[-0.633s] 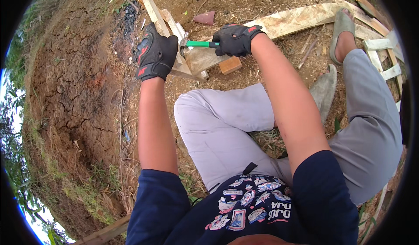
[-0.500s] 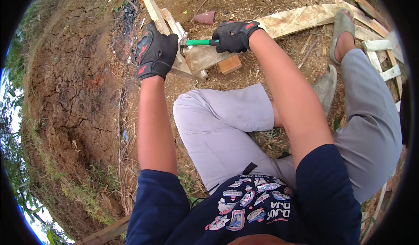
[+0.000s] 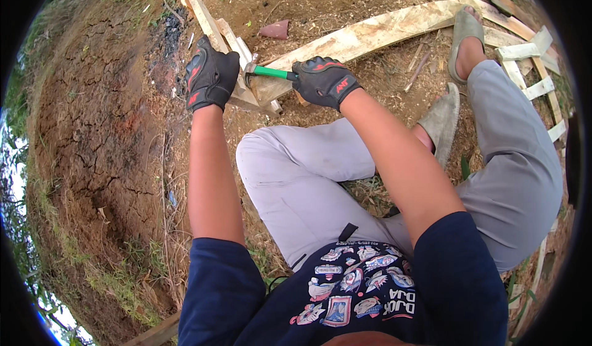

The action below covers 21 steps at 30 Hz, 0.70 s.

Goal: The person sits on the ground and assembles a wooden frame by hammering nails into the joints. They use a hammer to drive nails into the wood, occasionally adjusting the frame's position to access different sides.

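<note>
Both my hands wear black work gloves with red marks. My right hand is wrapped round the grip of a claw hammer with a green shaft. Its metal head lies close beside my left hand, at the near left end of a long pale wooden plank. My left hand is closed over the narrow wooden strips that cross that end of the plank. The fingertips are hidden, and I cannot tell whether a nail is there.
My slip-on shoe presses on the plank's far right end. A nailed wooden frame lies at the right. A reddish-brown scrap rests on dirt strewn with shavings. Cracked bare earth stretches along the left.
The hammer has tilted, its grip end now lower than its head. My right hand has turned and come slightly nearer, covering most of the wooden block below the plank. My left hand keeps its hold.
</note>
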Motion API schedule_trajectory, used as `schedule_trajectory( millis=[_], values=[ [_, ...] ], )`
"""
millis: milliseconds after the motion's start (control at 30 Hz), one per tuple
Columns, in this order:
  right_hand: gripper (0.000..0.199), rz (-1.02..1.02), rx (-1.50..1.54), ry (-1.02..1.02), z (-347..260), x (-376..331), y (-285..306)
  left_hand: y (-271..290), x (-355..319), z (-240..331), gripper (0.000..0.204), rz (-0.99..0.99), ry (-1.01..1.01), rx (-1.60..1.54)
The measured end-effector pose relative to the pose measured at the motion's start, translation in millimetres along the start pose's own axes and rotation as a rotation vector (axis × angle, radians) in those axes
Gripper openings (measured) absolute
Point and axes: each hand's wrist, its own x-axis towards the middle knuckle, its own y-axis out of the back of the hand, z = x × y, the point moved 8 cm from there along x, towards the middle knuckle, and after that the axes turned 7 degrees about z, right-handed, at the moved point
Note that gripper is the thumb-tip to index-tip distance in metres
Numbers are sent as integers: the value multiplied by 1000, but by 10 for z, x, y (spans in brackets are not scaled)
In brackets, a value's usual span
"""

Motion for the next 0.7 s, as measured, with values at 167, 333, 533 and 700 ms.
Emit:
schedule_trajectory(
  millis=[167, 333, 533, 700],
  values=[
    [28, 74, -117, 131, 41, 33, 13, 18, 0, 36, 54, 1, -27, -7],
    [39, -22, -236, 276, 118, 338, 159, 45, -38, 65, 53, 70, -70, 35],
    [43, -68, -281, 412, 216, 647, 171, 34, -48, 70, 56, 14, -47, 24],
    [39, 64, -249, 573, 258, 797, 264, 2, -44, 87, 55, 36, -78, 25]
  ],
)
